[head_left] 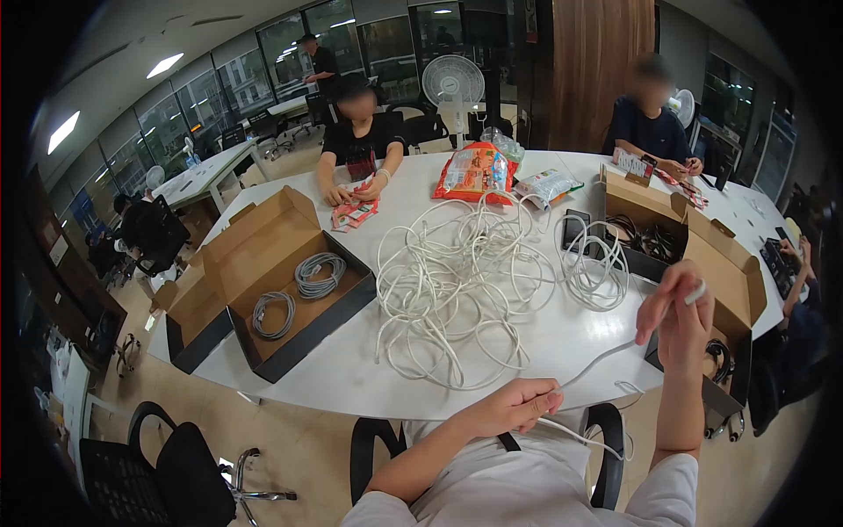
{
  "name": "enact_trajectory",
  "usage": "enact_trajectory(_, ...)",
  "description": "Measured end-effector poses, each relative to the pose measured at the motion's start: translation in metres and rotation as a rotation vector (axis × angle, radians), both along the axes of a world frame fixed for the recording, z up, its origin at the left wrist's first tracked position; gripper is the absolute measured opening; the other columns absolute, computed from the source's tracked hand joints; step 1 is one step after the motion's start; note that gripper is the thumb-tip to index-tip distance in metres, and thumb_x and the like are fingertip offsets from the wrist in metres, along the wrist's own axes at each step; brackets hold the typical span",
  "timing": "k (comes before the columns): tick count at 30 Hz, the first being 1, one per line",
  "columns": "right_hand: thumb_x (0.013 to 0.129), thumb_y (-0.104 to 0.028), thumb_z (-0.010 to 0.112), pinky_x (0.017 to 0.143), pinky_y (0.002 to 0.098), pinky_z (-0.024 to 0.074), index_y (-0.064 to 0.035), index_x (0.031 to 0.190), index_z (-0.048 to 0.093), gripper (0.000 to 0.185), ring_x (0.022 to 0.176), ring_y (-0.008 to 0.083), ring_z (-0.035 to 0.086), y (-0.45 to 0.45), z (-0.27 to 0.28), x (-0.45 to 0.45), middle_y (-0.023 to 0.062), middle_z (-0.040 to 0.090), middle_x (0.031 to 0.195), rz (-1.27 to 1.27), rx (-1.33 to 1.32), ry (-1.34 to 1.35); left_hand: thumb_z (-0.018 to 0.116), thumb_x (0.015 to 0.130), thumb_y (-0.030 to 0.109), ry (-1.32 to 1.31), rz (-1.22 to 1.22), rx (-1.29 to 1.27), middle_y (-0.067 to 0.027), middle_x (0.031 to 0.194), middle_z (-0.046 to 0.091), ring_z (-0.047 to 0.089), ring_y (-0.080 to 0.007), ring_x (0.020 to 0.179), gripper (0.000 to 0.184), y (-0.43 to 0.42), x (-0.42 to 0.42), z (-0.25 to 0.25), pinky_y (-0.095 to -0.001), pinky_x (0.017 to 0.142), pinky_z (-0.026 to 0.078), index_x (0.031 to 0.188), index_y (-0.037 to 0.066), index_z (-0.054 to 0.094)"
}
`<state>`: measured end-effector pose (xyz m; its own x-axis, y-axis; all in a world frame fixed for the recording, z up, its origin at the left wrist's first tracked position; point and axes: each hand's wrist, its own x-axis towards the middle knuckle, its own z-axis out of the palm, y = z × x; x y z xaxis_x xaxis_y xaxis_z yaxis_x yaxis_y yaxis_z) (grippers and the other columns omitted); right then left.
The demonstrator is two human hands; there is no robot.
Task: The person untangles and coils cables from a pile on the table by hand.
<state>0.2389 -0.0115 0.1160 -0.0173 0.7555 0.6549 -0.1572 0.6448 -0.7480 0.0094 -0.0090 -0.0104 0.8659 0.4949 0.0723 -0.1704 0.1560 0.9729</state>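
My left hand [520, 404], near the table's front edge, is closed around a white cable [601, 357]. Raised at the right, my right hand [678, 318] pinches the same cable, and a pale end pokes out by the fingertips. Between the two hands the cable runs slack, and more of it hangs in loops over my lap. A big tangle of white cables [457, 281] covers the middle of the table. Beside it lies a looser white coil [594, 274]. Two grey coiled cables [320, 276] rest inside an open cardboard box [307, 327] at the left.
Open boxes with black cables [650, 237] stand at the right, one partly behind my right arm. A red snack bag [475, 173] and a white packet [546, 188] sit at the back. Two people work across the table. An office chair [180, 474] stands at lower left.
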Motion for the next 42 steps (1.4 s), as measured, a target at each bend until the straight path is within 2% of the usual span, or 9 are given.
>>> enact_trajectory(11, 0.103, -0.028, 0.038, 0.049, 0.0207, 0.025, -0.0055, 0.1, 0.048, 0.025, 0.04, 0.0057, 0.032, -0.007, 0.072, 0.055, -0.0019, 0.039, 0.061, -0.239, 0.44, 0.254, 0.045, 0.1, 0.024, -0.188, -0.267, 0.226, -0.0015, 0.074, 0.053, 0.052, -0.0142, 0.072, 0.026, -0.035, 0.103, -0.096, -0.0305, 0.071, 0.043, 0.087, 0.003, 0.051)
enact_trajectory(16, 0.1, -0.016, 0.044, 0.064, 0.024, 0.0378, -0.0021, 0.095, 0.049, 0.015, 0.052, 0.0076, 0.029, -0.023, 0.109, 0.163, -0.0006, 0.033, 0.068, -0.336, 0.571, 0.378, 0.048, 0.097, 0.024, 0.221, -0.455, 0.55, -0.0074, 0.061, 0.047, 0.052, -0.0156, 0.061, 0.028, -0.027, 0.105, -0.148, -0.0317, 0.063, 0.045, 0.086, -0.001, 0.051)
enact_trajectory(21, 0.099, -0.008, 0.046, 0.065, 0.0223, 0.0403, -0.001, 0.089, 0.05, 0.012, 0.051, 0.0076, 0.027, -0.046, 0.123, 0.225, -0.0001, 0.029, 0.063, -0.591, 0.576, 0.558, 0.052, 0.094, 0.015, -0.006, 0.137, 0.353, -0.0008, 0.067, 0.051, 0.054, -0.0139, 0.064, 0.013, 0.001, 0.045, -0.087, -0.0296, 0.062, 0.046, 0.091, 0.003, 0.056)
enact_trajectory(23, 0.099, -0.01, 0.045, 0.06, 0.0198, 0.0375, -0.0004, 0.089, 0.049, 0.014, 0.05, 0.0069, 0.026, -0.063, 0.11, 0.259, -0.0004, 0.029, 0.062, -0.529, 0.529, 0.408, 0.053, 0.094, 0.011, -0.07, 0.393, -0.142, 0.0015, 0.071, 0.051, 0.05, -0.0108, 0.062, 0.006, -0.005, 0.006, -0.027, -0.0269, 0.059, 0.045, 0.094, 0.005, 0.056)
enact_trajectory(25, 0.1, -0.02, 0.046, 0.049, 0.0201, 0.0288, -0.0002, 0.099, 0.051, 0.021, 0.05, 0.0043, 0.027, -0.054, 0.097, 0.217, -0.0029, 0.033, 0.062, -0.623, 0.434, 0.528, 0.052, 0.097, 0.018, -0.182, 0.487, -0.007, 0.0031, 0.069, 0.048, 0.041, -0.0042, 0.057, 0.015, 0.005, -0.029, 0.0, -0.021, 0.053, 0.034, 0.089, 0.005, 0.055)
enact_trajectory(29, 0.094, -0.027, 0.055, 0.045, 0.0203, 0.0264, -0.0007, 0.105, 0.056, 0.029, 0.05, 0.0039, 0.034, -0.047, 0.024, 0.176, -0.0029, 0.051, 0.068, -0.079, 0.155, 0.049, 0.054, 0.096, 0.019, -0.348, 0.604, -0.02, 0.0075, 0.06, 0.035, 0.026, -0.0022, 0.05, 0.016, 0.02, -0.046, 0.051, -0.021, 0.046, 0.02, 0.089, 0.004, 0.055)
enact_trajectory(31, 0.083, -0.016, 0.058, 0.049, 0.019, 0.0324, -0.0015, 0.094, 0.062, 0.018, 0.051, 0.0061, 0.041, -0.048, 0.003, 0.102, 0.0041, 0.062, 0.076, -0.371, 0.049, -0.277, 0.054, 0.096, 0.019, -0.394, 0.651, -0.017, 0.0085, 0.059, 0.032, 0.023, -0.002, 0.049, 0.016, 0.022, -0.044, 0.068, -0.0213, 0.046, 0.018, 0.089, 0.004, 0.055)
enact_trajectory(33, 0.071, -0.005, 0.059, 0.055, 0.0239, 0.0434, 0.0015, 0.098, 0.065, 0.029, 0.06, 0.0137, 0.055, -0.041, 0.002, 0.058, 0.0137, 0.067, 0.085, -0.251, 0.129, -0.684, 0.054, 0.096, 0.019, -0.405, 0.684, 0.01, 0.0088, 0.059, 0.031, 0.022, -0.0018, 0.05, 0.016, 0.02, -0.041, 0.081, -0.0214, 0.046, 0.018, 0.09, 0.004, 0.056)
enact_trajectory(42, 0.081, -0.038, 0.069, 0.063, 0.038, 0.0507, -0.0013, 0.105, 0.066, 0.044, 0.068, 0.0318, 0.065, -0.012, -0.057, -0.025, 0.0168, 0.065, 0.073, 0.24, -0.048, -1.081, 0.054, 0.095, 0.015, -0.808, 0.705, 0.048, 0.0026, 0.066, 0.034, 0.028, -0.0057, 0.053, 0.011, 0.009, -0.025, 0.111, -0.0216, 0.047, 0.023, 0.093, 0.004, 0.052)
